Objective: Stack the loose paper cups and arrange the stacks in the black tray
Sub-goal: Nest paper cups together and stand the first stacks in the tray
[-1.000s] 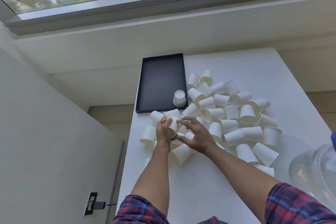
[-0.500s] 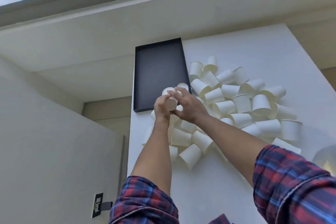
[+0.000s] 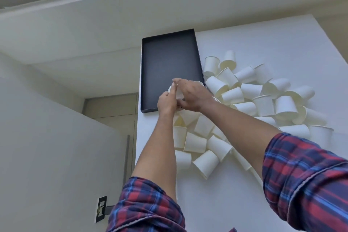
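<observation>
A black tray (image 3: 165,58) lies on the white table at its far left corner. Over the tray's near right part, my left hand (image 3: 166,101) and my right hand (image 3: 192,94) both hold a white paper cup (image 3: 177,93), fingers wrapped round it. Another cup's rim (image 3: 200,82) peeks out behind my right hand inside the tray. Several loose white paper cups (image 3: 250,90) lie in a heap on the table to the right of the tray and under my forearms.
The white table (image 3: 263,39) ends at its left edge just beside the tray, with a drop to the floor. A wall socket (image 3: 101,208) with a plug sits low on the left wall. A window ledge runs beyond the table.
Both hands lifted a cup from the pile near the table's front and carried it forward over the tray's near end. The camera tilted down and forward.
</observation>
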